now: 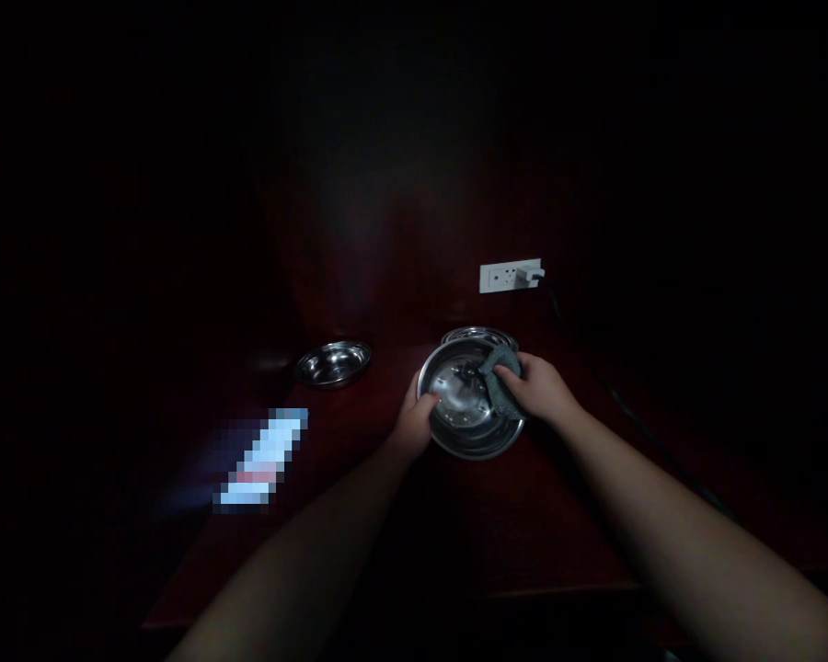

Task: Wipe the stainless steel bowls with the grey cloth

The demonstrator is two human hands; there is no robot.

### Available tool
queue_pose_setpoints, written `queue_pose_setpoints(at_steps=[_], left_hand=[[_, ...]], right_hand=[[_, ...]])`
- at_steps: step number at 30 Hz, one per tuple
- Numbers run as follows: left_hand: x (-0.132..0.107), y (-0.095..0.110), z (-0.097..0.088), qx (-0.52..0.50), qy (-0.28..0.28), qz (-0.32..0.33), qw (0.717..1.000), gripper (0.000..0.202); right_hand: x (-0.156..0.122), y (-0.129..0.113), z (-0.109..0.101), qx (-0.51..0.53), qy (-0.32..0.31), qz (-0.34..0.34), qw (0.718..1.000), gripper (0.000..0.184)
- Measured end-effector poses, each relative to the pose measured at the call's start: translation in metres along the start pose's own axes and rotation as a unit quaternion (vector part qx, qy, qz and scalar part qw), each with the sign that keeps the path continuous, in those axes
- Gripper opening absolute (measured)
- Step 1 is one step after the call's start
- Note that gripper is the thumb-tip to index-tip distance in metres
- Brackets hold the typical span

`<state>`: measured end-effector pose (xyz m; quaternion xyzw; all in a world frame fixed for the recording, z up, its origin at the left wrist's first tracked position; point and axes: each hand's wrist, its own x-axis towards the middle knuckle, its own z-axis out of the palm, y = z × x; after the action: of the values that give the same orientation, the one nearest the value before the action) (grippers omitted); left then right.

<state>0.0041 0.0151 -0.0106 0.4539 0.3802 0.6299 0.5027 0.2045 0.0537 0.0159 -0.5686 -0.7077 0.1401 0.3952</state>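
Observation:
A shiny steel bowl (455, 437) is tilted so its inside faces me, above the dark red table. My left hand (415, 421) grips its left rim, thumb over the edge and fingers hidden behind the wall. In my right hand (534, 386) is a grey-green cloth (502, 382), pinched under the thumb and draped over the bowl's right rim. Part of the cloth lies against the inside of the bowl. Just behind the bowl, more round steel ware (479, 334) shows only its upper rims.
On the left of the table (386, 496) sits a shallow steel dish (335, 363). Nearer me is a bright, pixelated flat object (266, 460). A white wall socket (500, 277) holds a plug, whose dark cord (635, 418) runs down along the right. The surroundings are very dark.

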Motion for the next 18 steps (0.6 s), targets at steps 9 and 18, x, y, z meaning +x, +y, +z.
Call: queue_pose_setpoints(at_steps=[9, 18], left_hand=[[0.0008, -0.0015, -0.0005, -0.015, 0.006, 0.001, 1.000, 0.040], [0.0015, -0.0034, -0.0008, -0.029, 0.038, -0.018, 0.999, 0.036]], right_hand=[[-0.0002, -0.0012, 0.0017, 0.030, 0.015, 0.002, 0.999, 0.030], [0.0018, 0.0036, 0.0050, 0.064, 0.014, -0.017, 0.998, 0.024]])
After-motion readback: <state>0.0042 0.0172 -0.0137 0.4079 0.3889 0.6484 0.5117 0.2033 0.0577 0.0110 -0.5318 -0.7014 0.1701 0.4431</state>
